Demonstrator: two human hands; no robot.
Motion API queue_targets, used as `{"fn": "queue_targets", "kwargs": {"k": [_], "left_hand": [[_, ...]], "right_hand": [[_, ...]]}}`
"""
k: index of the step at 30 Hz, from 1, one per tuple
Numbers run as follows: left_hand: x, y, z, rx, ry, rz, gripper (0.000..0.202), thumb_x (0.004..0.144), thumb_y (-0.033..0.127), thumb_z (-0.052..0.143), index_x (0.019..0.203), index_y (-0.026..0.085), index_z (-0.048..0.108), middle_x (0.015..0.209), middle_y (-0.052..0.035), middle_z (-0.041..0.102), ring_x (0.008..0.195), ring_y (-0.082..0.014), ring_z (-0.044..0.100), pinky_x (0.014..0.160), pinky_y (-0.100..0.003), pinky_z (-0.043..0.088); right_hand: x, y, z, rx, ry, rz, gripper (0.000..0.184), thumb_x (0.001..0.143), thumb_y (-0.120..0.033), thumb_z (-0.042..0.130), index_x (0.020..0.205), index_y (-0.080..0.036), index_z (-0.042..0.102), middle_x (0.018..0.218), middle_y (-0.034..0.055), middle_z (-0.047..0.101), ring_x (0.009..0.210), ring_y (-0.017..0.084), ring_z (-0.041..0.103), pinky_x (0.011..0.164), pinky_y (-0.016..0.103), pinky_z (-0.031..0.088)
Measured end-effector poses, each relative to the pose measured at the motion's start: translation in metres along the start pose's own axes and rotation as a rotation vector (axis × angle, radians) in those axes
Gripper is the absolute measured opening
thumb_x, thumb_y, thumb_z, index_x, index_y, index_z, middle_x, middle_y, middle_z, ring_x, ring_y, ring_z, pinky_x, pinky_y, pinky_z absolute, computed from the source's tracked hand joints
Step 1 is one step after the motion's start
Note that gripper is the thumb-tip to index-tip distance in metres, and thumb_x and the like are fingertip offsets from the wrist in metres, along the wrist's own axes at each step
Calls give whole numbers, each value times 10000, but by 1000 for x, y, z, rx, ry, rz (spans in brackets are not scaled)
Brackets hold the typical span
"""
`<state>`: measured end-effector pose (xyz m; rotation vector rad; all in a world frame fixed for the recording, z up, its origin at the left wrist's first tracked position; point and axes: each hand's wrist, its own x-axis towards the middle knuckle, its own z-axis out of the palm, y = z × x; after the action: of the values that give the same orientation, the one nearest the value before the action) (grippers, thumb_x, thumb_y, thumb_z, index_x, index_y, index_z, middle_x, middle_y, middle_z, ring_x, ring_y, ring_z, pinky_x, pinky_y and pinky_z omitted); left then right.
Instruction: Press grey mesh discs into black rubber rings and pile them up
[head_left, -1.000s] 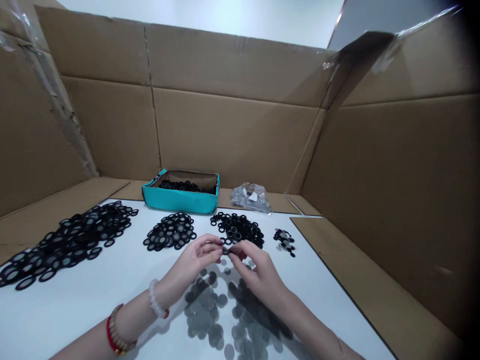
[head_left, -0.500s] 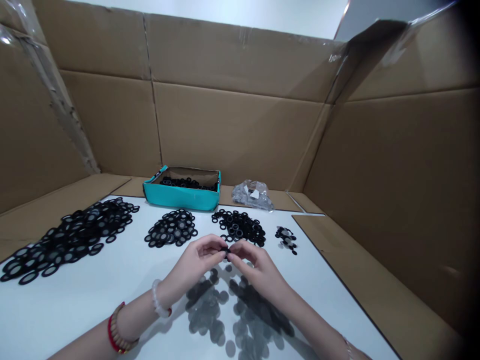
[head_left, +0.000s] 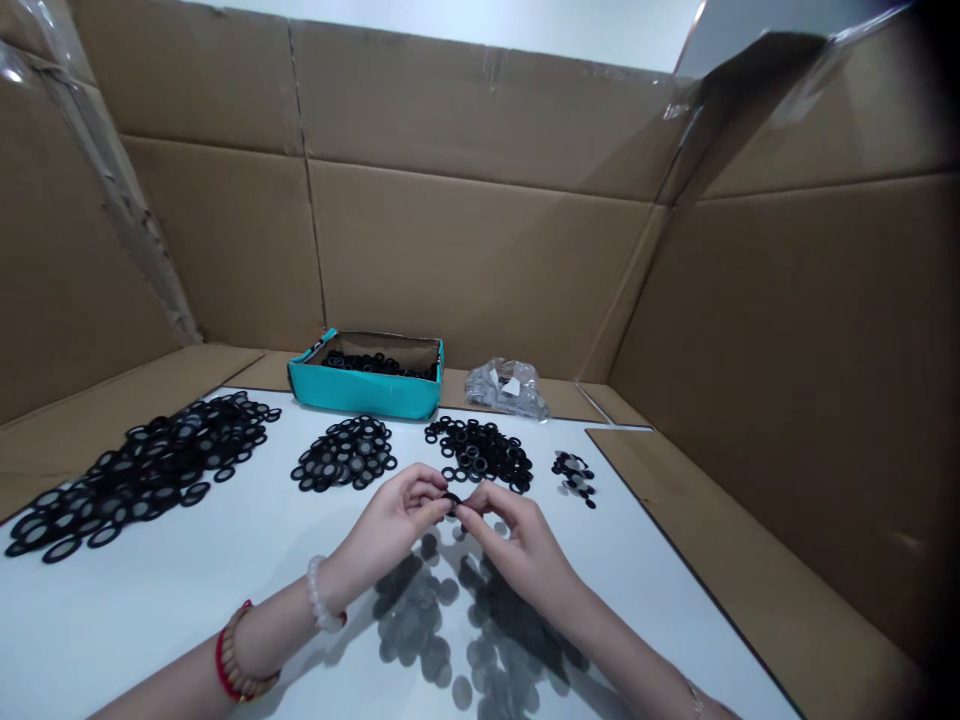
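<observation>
My left hand [head_left: 409, 510] and my right hand [head_left: 511, 528] meet above the middle of the white table, both closed in a pinch. Between their fingertips is a small black rubber ring [head_left: 452, 501], gripped from both sides and partly hidden by the fingers. Whether a disc sits inside it is too small to tell. Beneath and in front of the hands lie many loose grey mesh discs [head_left: 412, 620], some in shadow. Just beyond the hands is a pile of black rings [head_left: 484, 452] without discs.
A pile of rings with grey centres [head_left: 346, 455] lies left of centre, and a larger such heap [head_left: 150, 470] farther left. Behind stand a teal box [head_left: 364, 392] holding black rings and a clear plastic bag [head_left: 506, 388]. A small cluster [head_left: 576, 478] lies right. Cardboard walls [head_left: 480, 240] surround the table.
The ring between my fingertips has turned slightly and shows more of its curved edge. My hands stay in nearly the same place; the view has shifted a little.
</observation>
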<state>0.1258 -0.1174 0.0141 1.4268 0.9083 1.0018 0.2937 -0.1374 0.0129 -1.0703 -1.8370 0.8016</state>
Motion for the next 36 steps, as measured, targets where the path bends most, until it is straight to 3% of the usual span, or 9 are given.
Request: {"fn": "queue_targets", "kwargs": {"k": [4, 10, 14, 17, 19, 23, 27, 32, 36], "left_hand": [[0, -2, 2, 47, 57, 34, 126, 747, 203, 595, 841, 168, 518, 767, 3, 544, 738, -137, 535, 685, -257, 425], [2, -1, -1, 55, 18, 74, 146, 747, 233, 615, 860, 169, 549, 831, -15, 565, 798, -153, 553, 739, -271, 446], [2, 6, -6, -52, -51, -19, 226, 785, 335, 581, 941, 172, 574, 927, -39, 577, 838, -164, 570, 769, -288, 460], [1, 9, -7, -160, -118, -150, 262, 787, 377, 571, 944, 169, 584, 862, -30, 590, 764, -155, 581, 730, -295, 472], [1, 9, -6, -167, -122, -176, 250, 744, 347, 630, 911, 165, 595, 822, -21, 602, 757, -156, 585, 732, -290, 468], [3, 4, -5, -103, -10, -156, 268, 667, 308, 697, 870, 154, 613, 800, -23, 614, 778, -168, 585, 734, -286, 459], [3, 1, -4, -96, 47, -139, 280, 647, 307, 710, 856, 148, 611, 746, -9, 596, 737, -160, 581, 713, -287, 459], [2, 0, -3, -141, -53, -155, 265, 691, 322, 678, 882, 162, 587, 818, -34, 623, 777, -178, 599, 747, -315, 470], [5, -8, -2, -55, 16, -94, 216, 663, 260, 695, 815, 145, 594, 784, -38, 621, 777, -176, 592, 729, -289, 461]], "right_hand": [[0, 1, 3, 47, -53, 78, 210, 857, -249, 513, 664, -166, 526, 655, -5, 586, 669, 135, 556, 628, 221, 401], [3, 8, 3, 66, -46, 78, 187, 861, -247, 511, 694, -167, 540, 662, -7, 585, 657, 136, 566, 620, 222, 430], [4, 13, -7, -186, 27, -192, 122, 888, -209, 468, 854, -175, 581, 808, 45, 607, 772, 174, 559, 693, 278, 437], [4, 13, -13, -371, -55, -419, 204, 906, -150, 403, 992, -178, 585, 921, 101, 612, 837, 204, 531, 716, 324, 435], [4, 12, -14, -375, -92, -441, 231, 908, -138, 384, 1031, -183, 575, 952, 108, 611, 858, 208, 526, 729, 338, 440], [6, 11, -7, -114, -3, -146, 147, 873, -221, 474, 992, -186, 553, 940, 77, 603, 864, 191, 557, 761, 320, 466], [11, 15, 1, 165, -63, 134, 167, 805, -326, 569, 797, -160, 567, 762, 25, 590, 704, 151, 573, 643, 258, 469], [14, 18, 3, 370, -140, 228, 260, 781, -402, 586, 740, -146, 585, 643, -1, 570, 606, 130, 547, 618, 259, 435], [12, 17, 5, 395, -153, 239, 289, 776, -421, 589, 703, -141, 581, 625, 7, 580, 612, 136, 544, 624, 258, 426]]}}
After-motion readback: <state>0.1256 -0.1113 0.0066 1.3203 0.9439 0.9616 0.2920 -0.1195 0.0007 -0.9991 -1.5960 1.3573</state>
